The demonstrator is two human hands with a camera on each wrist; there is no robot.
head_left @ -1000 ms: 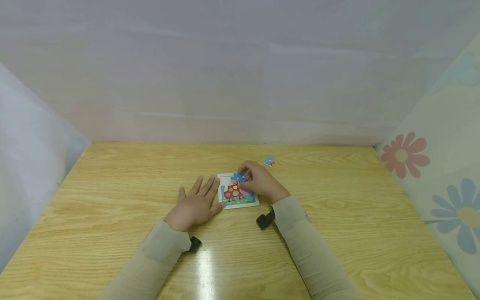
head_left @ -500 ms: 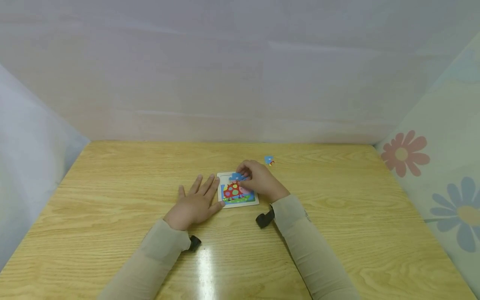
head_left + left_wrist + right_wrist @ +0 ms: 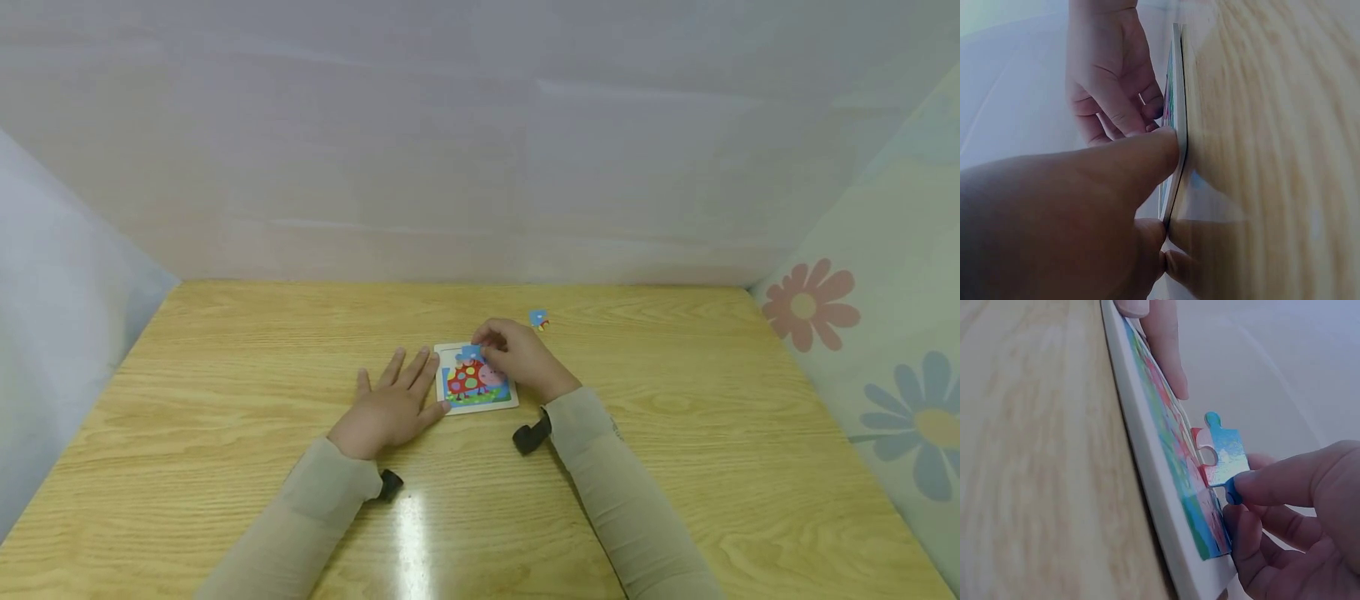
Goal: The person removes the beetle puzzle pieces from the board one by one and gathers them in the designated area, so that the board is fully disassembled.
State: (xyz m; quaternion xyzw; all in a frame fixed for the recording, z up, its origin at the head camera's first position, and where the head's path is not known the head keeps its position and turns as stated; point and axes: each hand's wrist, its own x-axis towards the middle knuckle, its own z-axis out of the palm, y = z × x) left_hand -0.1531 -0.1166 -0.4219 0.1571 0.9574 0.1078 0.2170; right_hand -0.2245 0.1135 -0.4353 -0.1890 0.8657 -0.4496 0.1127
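Note:
A small jigsaw puzzle board (image 3: 487, 409) with a white rim lies on the table, bearing a red spotted ladybird picture. My left hand (image 3: 386, 417) lies spread at its left side, fingertips and thumb touching the rim. Over the board's upper right, my right hand (image 3: 522, 358) pinches a blue puzzle piece (image 3: 1229, 453) between thumb and fingers. That piece has a red and pink edge and stands tilted up from the board in the right wrist view. Part of the board's upper right is hidden behind the right hand.
One loose blue puzzle piece (image 3: 538, 319) with red and yellow marks lies beyond the right hand. The wooden table (image 3: 225, 367) meets a pale cloth backdrop (image 3: 465, 167) at its far edge. Black wrist devices sit at both cuffs.
My right fingers have shifted slightly up and right, and the pinched piece has turned a little, uncovering more of the pink ladybird face. The left hand stays put.

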